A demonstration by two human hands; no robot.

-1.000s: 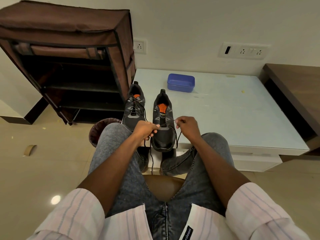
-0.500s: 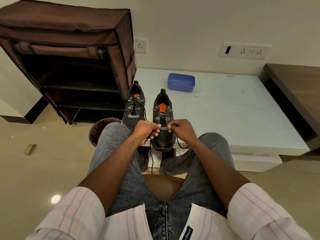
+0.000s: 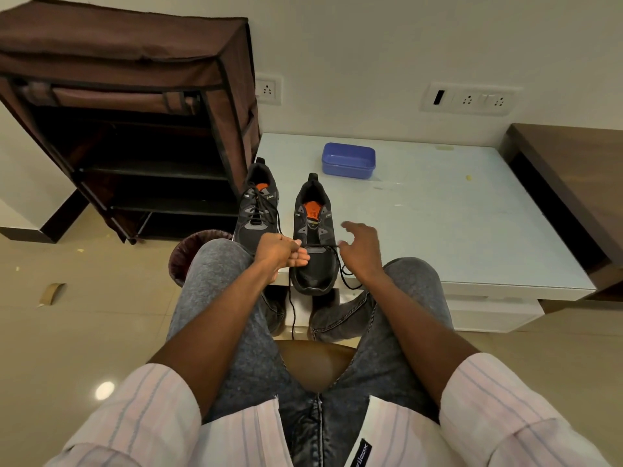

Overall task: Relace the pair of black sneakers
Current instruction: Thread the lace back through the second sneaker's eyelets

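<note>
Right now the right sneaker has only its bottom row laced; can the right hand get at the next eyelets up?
Probably yes: the right hand hovers open beside the right sneaker, and nothing covers its eyelets.

1. My left hand (image 3: 281, 252) covers the toe of the laced sneaker (image 3: 258, 210).
2. Beside that sneaker, my knee hides most of the wastebasket (image 3: 188, 251).
3. The lace (image 3: 292, 308) end drops behind my legs.
4. Sneaker logos are too small to read.
5. My right hand's (image 3: 360, 251) fingers are blurred.
</note>
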